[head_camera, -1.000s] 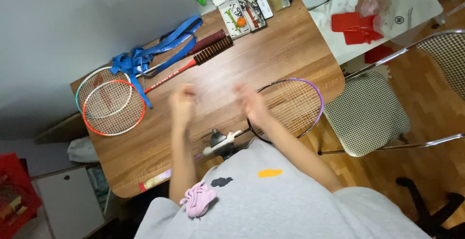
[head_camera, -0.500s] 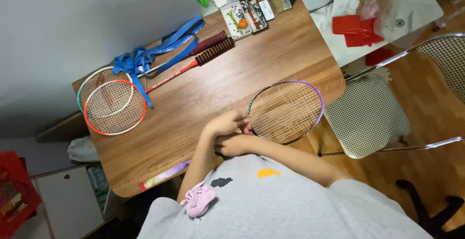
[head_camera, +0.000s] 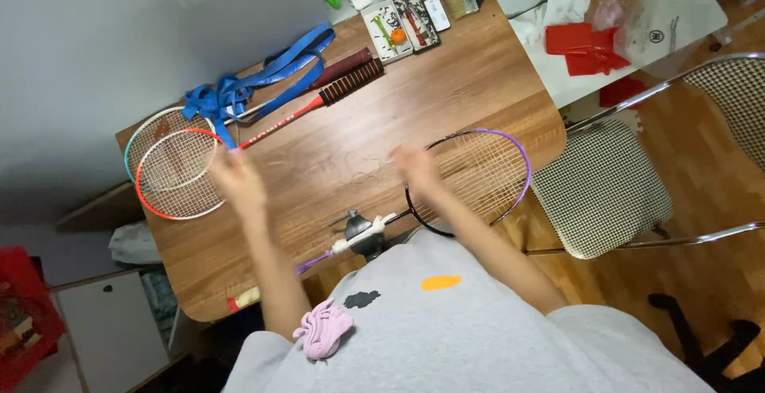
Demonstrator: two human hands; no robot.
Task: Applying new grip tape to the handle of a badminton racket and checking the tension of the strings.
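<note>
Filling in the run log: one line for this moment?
left hand: raised, blurred | right hand: over purple racket | thin string between hands | wooden table

The hands, clasped together at the near edge half a second ago, are now spread apart — the left hand (head_camera: 237, 179) out by the orange racket (head_camera: 179, 174), the right hand (head_camera: 416, 164) at the purple racket (head_camera: 472, 182) — uncovering the clamp (head_camera: 362, 233).

Home workroom: wooden table (head_camera: 478, 82) strewn with rackets (head_camera: 179, 171), padded chair (head_camera: 602, 187).
</note>
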